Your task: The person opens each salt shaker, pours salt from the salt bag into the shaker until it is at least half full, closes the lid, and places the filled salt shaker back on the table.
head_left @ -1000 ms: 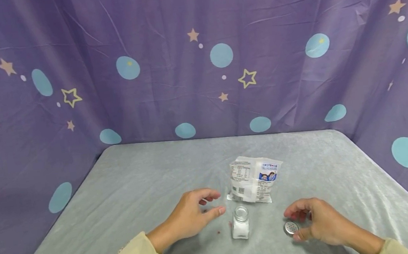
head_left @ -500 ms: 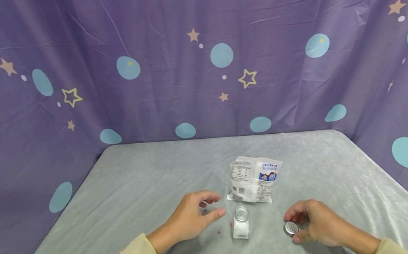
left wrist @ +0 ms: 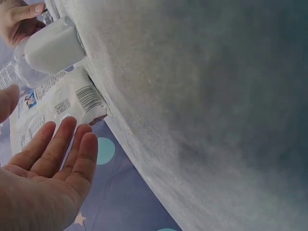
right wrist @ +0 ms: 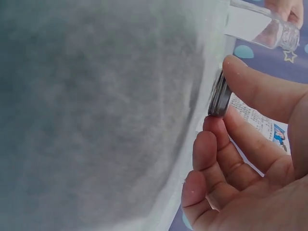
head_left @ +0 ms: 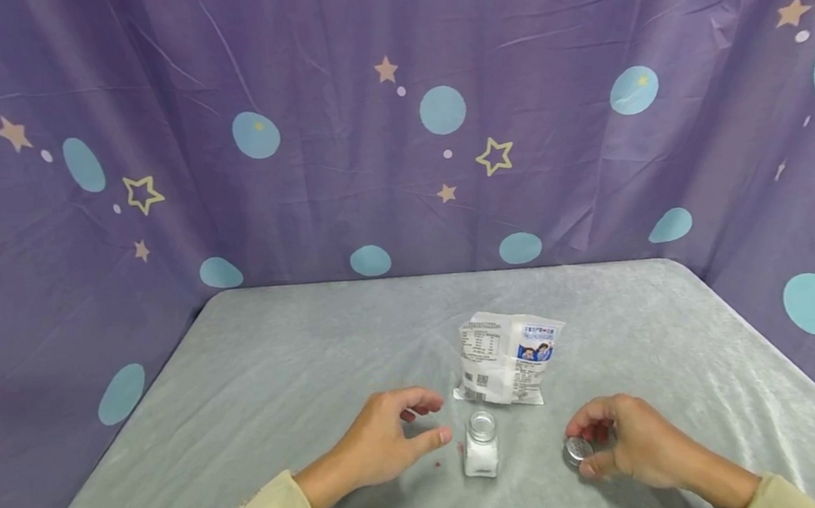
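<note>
A perforated metal shaker lid (head_left: pixel 577 450) is pinched between the thumb and fingers of my right hand (head_left: pixel 636 444), right at table height. In the right wrist view the lid (right wrist: pixel 220 99) shows its dark ridged side, with the thumb at one edge and a finger at the opposite one. An uncapped glass shaker jar (head_left: pixel 481 453), partly filled with white powder or grains, stands upright between the hands. My left hand (head_left: pixel 391 440) hovers just left of the jar, fingers loosely spread and touching nothing. In the left wrist view its palm and fingers (left wrist: pixel 53 154) are bare.
Behind the jar stands a white printed packet (head_left: pixel 498 361) with a blue picture. Small reddish specks lie on the grey cloth-covered table (head_left: pixel 312 340) left of the jar. A purple curtain (head_left: pixel 340 194) surrounds the table's back and sides.
The lid has tilted and shifted slightly left in my right hand, its thumb now overlapping the lid's edge. My left hand has dropped slightly. Jar and packet stay put.
</note>
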A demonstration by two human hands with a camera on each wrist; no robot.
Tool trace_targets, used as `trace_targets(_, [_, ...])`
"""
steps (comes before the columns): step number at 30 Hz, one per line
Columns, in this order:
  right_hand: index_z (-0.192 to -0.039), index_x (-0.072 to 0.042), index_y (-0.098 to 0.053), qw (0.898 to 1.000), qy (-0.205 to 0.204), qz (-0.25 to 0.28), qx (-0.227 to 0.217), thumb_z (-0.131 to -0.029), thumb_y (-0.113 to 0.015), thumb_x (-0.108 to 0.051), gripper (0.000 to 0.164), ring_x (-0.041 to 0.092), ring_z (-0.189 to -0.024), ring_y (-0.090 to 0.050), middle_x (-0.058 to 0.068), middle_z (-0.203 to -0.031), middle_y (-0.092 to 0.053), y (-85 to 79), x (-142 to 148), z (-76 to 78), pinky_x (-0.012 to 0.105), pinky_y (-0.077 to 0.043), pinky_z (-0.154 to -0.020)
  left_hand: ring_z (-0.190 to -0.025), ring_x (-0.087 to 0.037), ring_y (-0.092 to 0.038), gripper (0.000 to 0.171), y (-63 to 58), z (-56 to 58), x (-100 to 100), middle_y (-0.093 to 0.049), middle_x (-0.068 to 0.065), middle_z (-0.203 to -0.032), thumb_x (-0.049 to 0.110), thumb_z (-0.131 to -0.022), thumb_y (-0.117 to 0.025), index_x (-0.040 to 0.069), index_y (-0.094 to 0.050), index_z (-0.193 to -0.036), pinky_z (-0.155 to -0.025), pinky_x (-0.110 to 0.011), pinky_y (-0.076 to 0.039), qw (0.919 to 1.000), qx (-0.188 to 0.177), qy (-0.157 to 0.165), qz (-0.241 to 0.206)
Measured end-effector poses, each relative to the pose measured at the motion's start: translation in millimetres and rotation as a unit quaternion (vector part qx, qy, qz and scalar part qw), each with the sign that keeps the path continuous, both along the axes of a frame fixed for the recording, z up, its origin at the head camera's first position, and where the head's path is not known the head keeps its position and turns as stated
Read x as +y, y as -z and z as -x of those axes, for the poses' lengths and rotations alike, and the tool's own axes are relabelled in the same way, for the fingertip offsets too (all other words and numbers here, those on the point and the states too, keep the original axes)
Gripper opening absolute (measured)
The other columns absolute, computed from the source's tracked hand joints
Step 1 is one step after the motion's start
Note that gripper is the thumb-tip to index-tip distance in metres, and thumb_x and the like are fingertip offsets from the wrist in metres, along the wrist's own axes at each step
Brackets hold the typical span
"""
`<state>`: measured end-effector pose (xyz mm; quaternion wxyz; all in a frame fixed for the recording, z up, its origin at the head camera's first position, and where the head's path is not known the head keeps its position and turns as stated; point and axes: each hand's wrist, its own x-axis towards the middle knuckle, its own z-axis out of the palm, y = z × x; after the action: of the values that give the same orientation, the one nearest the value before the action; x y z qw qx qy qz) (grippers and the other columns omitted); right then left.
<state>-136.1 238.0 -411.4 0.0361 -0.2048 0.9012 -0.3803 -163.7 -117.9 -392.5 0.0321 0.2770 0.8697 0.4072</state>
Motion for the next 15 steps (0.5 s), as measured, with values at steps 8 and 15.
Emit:
trace_targets(8, [-0.095,-0.020,-0.074,1.000,0.012,-0.008,0.019,-0.068,-0.095,-0.023,0.034,0.004,-0.077,-0.057,-0.012,-0.083,-0.064,-9.5,-5,1.2,0.025,-0.043,-0.066,-0.110,-0.026,-0.065,0.051,1.7,-2.3,3,-0.071,-0.006,-0.121,0.037,-0.086,-0.084,0.007,-0.069,-0.125,-0.095,-0.041,-0.053,0.9997,-0.017,0.017,-0.005])
trace_targets(15, [-0.096,-0.021,-0.075,0.999,0.014,-0.001,0.035,-0.070,-0.094,-0.027,0.033,0.006,-0.076,-0.058,-0.014,-0.083,-0.065,-17.2,-9,2.0,0.029,-0.044,-0.068,-0.110,-0.026,-0.065,0.053,1.6,-2.5,7,-0.071,-0.007,-0.120,0.031,-0.083,-0.087,0.006,-0.068,-0.127,-0.095,-0.037,-0.053,0.9991,-0.022,0.034,-0.012])
